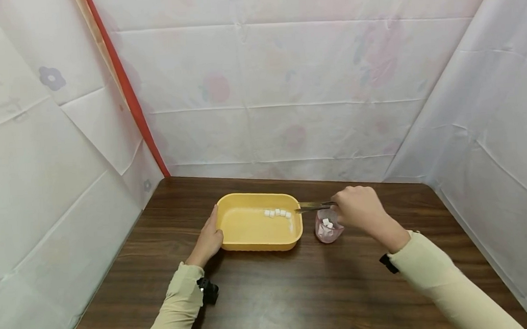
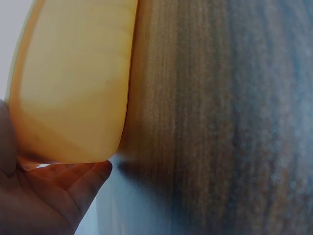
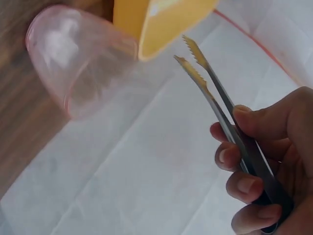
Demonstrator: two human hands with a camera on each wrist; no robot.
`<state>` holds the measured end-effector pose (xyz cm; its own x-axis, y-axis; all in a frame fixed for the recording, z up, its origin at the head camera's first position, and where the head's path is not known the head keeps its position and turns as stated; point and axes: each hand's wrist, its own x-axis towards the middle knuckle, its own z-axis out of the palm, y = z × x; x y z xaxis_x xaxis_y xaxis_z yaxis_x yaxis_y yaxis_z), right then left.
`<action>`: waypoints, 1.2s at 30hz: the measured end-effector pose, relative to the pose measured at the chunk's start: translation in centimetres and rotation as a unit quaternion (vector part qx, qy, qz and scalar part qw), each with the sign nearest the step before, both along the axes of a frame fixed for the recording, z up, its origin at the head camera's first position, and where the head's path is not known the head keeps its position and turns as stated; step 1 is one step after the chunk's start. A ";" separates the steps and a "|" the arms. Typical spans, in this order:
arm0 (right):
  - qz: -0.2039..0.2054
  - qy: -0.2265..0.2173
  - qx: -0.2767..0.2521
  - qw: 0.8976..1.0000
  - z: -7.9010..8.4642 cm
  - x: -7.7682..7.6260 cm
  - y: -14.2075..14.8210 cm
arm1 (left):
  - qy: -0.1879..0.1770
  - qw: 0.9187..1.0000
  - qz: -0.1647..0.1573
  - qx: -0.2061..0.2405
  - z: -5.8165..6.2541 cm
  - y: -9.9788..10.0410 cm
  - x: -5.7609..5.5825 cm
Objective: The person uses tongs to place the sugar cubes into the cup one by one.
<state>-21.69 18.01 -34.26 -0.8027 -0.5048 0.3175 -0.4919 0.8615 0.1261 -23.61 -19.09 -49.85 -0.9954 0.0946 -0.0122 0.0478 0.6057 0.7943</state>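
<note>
My right hand (image 1: 358, 207) grips metal tongs (image 3: 239, 132) with serrated tips. In the right wrist view, those tips are slightly apart with nothing between them. From the head, they lie over the right rim of a yellow plastic tub (image 1: 249, 244). Inside the tub, several small white cubes (image 1: 277, 212) form a curved row, with a whitish patch near its right end. Just right of the tub stands a clear pink cup (image 1: 326, 236) holding more white cubes (image 1: 327, 223), partly beneath my right hand. My left hand (image 1: 208, 241) holds the tub's left end, thumb by the rim.
The dark wooden table (image 1: 269, 292) carries the tub and cup. A pale printed sheet (image 1: 278, 95) hangs behind, and more sheeting lines both sides. A red strip (image 1: 127, 87) runs down the back left corner. A black wrist device (image 1: 208, 290) is on my left wrist.
</note>
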 end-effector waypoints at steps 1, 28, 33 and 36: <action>0.005 0.002 0.001 1.000 -0.4 -0.3 -0.4 | 0.001 1.000 0.000 0.001 0.0 0.0 0.0; 0.021 0.002 0.208 0.978 -5.3 -4.2 -7.5 | 0.003 1.000 0.005 0.006 -0.7 0.2 -0.2; 0.007 0.012 0.233 0.972 -5.5 -4.5 -7.6 | 0.002 1.000 0.005 0.005 -0.7 0.5 -0.3; 0.010 0.016 0.227 0.974 -5.6 -4.5 -7.3 | 0.000 1.000 0.005 0.007 -0.7 0.6 -0.3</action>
